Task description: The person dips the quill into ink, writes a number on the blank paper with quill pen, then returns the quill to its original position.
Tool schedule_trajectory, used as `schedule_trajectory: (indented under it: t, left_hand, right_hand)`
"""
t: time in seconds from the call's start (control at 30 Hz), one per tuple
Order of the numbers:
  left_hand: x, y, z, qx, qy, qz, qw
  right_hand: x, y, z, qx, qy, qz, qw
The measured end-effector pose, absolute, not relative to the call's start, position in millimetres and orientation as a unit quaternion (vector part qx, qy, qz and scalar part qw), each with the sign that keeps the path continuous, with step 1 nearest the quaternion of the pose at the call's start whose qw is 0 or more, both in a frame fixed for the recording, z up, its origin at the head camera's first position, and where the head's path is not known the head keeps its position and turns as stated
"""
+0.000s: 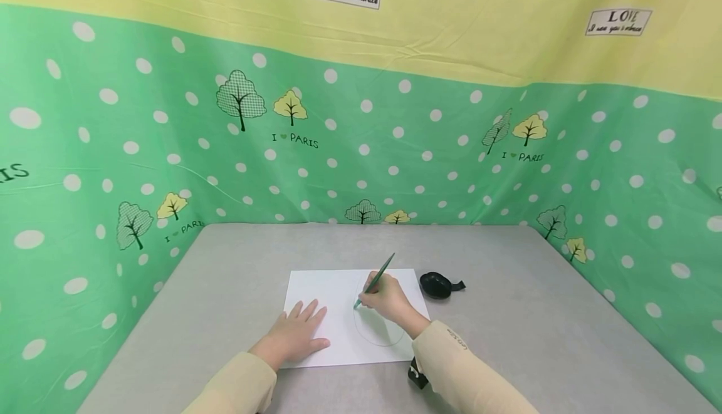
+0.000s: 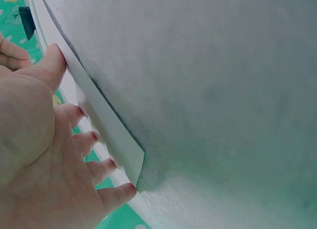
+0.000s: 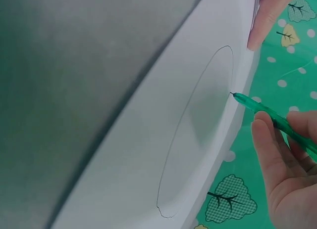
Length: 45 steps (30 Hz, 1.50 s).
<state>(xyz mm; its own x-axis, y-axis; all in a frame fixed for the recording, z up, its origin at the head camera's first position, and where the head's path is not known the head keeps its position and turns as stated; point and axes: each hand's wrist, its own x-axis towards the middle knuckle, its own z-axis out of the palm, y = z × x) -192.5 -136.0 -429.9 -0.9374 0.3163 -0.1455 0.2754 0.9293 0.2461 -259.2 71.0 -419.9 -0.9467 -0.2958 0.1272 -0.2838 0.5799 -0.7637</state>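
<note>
A white sheet of paper [image 1: 324, 284] lies on the grey table. My left hand [image 1: 296, 334] rests on its left part with fingers spread; the left wrist view shows those fingertips [image 2: 126, 190] along the sheet. My right hand [image 1: 389, 298] pinches a green pen [image 1: 379, 274] that slants up to the right. A thin round outline [image 1: 383, 346] is drawn on the right half of the sheet. In the right wrist view the pen tip [image 3: 233, 94] meets the paper at the outline's edge; at its lower end the line looks slightly wavy.
A black rounded object with a short handle [image 1: 436, 285] lies just right of the paper. Another small black object [image 1: 417, 375] shows beside the right sleeve, partly hidden. A green and yellow patterned cloth [image 1: 361, 132] hangs around the table's back and sides.
</note>
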Motion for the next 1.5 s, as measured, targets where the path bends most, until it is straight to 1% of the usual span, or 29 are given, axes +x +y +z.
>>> schedule_trajectory:
  t: [0.33, 0.53, 0.77, 1.33, 1.5]
  left_hand:
    - [-193.4, -136.5, -431.5, 0.157, 0.977, 0.112, 0.088]
    - [-194.6, -135.5, -434.3, 0.158, 0.978, 0.105, 0.09]
    - [-195.1, -134.5, -434.0, 0.154, 0.978, 0.104, 0.093]
    - [-194.3, -136.3, -434.0, 0.155, 0.978, 0.106, 0.088]
    - [-194.7, -136.6, -435.4, 0.156, 0.978, 0.106, 0.085]
  right_hand:
    - [-258.4, 71.6, -419.4, -0.168, 0.89, -0.424, 0.002]
    - [-259.1, 73.0, -418.7, -0.163, 0.886, -0.434, 0.01]
    - [-262.3, 77.0, -406.6, -0.158, 0.853, -0.497, 0.006]
    - [-265.2, 93.7, -385.4, -0.122, 0.846, -0.519, 0.012]
    - [-266.7, 100.9, -381.0, -0.111, 0.846, -0.522, 0.003]
